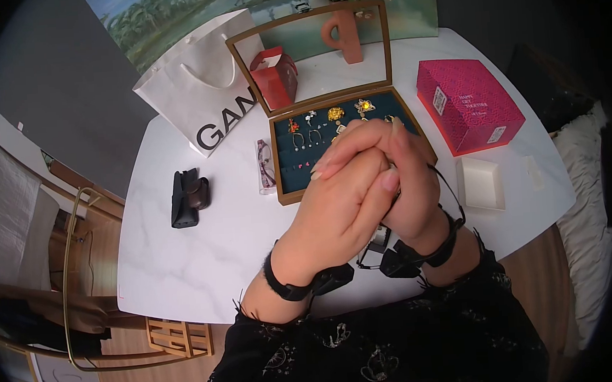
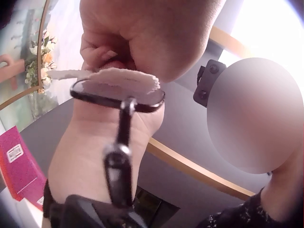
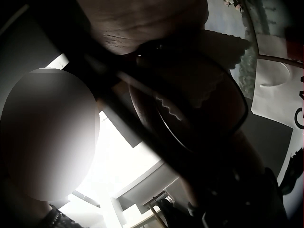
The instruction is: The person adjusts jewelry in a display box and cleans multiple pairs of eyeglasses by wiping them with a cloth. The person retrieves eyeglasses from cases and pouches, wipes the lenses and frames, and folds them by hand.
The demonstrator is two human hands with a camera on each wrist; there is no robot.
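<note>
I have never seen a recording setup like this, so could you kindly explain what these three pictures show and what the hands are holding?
There is no machine here: a person wears three cameras. The head view looks down at a white table; the other two views come from cameras strapped to each wrist, looking up close at that hand's work.

In the head view the left hand and right hand are pressed together above the table. The wrist views show what is between them: a pair of dark-framed glasses with a white cloth against the lens.

On the table lie an open wooden jewellery box with earrings and brooches, a pink gift box, a white paper bag, a small red bag, a small white tray and a black case.
</note>
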